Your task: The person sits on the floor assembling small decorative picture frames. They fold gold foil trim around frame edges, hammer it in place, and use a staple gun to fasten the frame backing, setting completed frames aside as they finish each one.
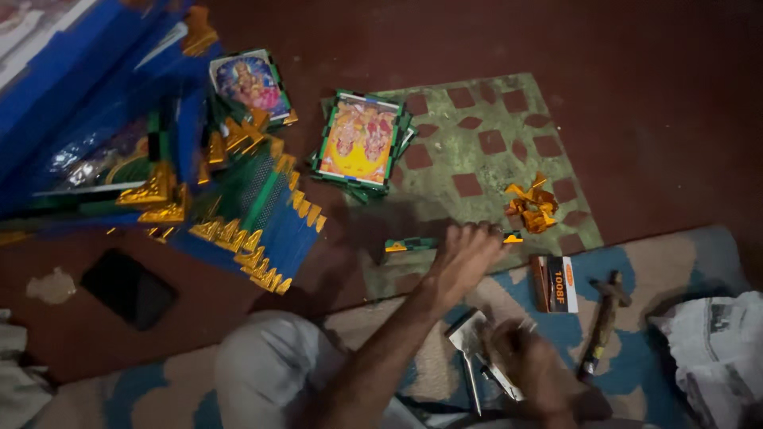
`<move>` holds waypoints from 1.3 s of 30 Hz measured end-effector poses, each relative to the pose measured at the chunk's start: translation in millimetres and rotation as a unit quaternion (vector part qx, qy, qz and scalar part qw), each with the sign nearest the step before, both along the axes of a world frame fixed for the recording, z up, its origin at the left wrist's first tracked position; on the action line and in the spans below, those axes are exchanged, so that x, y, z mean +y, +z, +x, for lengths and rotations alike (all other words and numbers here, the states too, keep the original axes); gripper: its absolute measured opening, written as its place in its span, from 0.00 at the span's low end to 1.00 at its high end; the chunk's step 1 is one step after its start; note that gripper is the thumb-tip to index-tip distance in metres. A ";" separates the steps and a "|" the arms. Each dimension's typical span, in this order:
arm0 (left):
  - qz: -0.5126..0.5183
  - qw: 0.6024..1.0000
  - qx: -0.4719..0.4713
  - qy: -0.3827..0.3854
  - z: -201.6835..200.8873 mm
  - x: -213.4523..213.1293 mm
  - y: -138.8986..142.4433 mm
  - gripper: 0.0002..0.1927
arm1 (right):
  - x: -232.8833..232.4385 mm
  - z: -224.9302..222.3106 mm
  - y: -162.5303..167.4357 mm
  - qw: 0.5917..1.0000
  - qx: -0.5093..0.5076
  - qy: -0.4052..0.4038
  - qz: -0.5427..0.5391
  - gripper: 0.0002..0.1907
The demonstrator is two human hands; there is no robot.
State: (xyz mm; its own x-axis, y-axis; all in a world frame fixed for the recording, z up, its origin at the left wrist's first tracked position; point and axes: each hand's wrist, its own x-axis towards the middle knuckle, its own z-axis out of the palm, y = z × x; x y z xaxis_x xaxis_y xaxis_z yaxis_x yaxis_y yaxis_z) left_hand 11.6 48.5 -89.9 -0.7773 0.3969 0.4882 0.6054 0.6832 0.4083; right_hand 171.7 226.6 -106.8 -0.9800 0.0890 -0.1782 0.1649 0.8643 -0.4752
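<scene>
The left hand (pixel 465 258) presses its fingers down on a green frame strip (pixel 429 244) with gold corner caps, lying on the perforated green mat (pixel 509 111). The right hand (pixel 534 367) grips a metal staple tool (pixel 475 343) over the rug (pixel 668 270). A hammer (pixel 602 319) lies near the right hand.

Under the left hand (pixel 463 258), a green-and-black checked frame strip (pixel 413 245) with gold corners; just beyond it, crumpled gold foil pieces (pixel 533 206) on a mottled green lattice-cut mat (pixel 509 111) over dark red-brown floor (pixel 652 95)
</scene>
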 end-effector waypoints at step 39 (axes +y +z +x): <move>-0.015 0.999 -0.046 0.008 7.6 -5.2 47.1 0.10 | 20.7 -87.3 127.8 0.994 0.020 0.070 0.086 0.19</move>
